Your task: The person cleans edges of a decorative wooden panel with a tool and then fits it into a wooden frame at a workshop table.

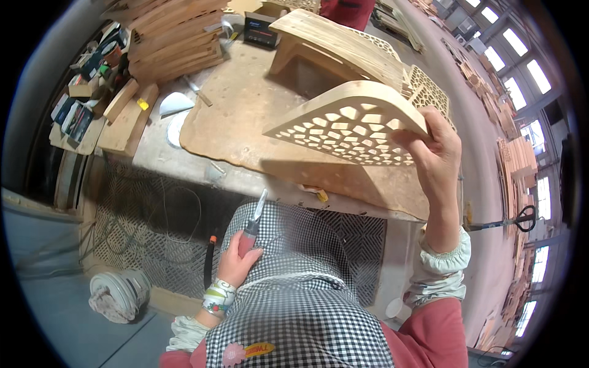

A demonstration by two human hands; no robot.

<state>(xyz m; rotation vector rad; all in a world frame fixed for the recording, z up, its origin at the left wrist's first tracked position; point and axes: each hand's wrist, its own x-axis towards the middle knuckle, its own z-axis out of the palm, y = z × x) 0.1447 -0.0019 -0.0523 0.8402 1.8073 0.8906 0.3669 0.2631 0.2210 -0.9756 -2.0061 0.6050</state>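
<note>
My right hand [432,144] grips the thick rounded corner of a pale wooden lattice panel [353,116], cut through with many-sided holes. The panel is tilted up above the brown board [239,122] on the worktable, casting a shadow on it. Low over my lap, on the near side of the table, my left hand [238,260] is wrapped round a slim tool [250,232] with a reddish handle, dark collar and pale tapering tip. That tip points up toward the table edge; its exact kind is unclear.
A wooden bench-shaped piece [343,46] stands behind the panel, with more lattice panels [429,89] beside it. Stacked boards [175,46] and small boxes [76,119] fill the left side. Scissors [524,219] stick out at the right table edge. A white bucket [119,294] sits lower left.
</note>
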